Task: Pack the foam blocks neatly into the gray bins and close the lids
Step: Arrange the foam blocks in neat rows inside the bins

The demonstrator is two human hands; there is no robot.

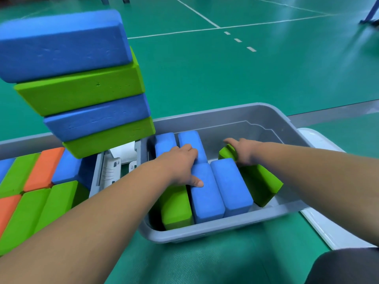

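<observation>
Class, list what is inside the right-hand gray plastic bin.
Four blue foam blocks, one upright green foam block, one tilted green foam block gripped by the right hand. The left hand and blocks hide whatever lies underneath.

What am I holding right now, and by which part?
The right hand grips the tilted green block by its far end; the left hand only rests on the blue blocks.

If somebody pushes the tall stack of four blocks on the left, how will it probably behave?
The stack would probably tip: its four blocks sit offset and seem to lean. They look like light foam, with small dents, so a gentle push may shift the top blue block.
</observation>
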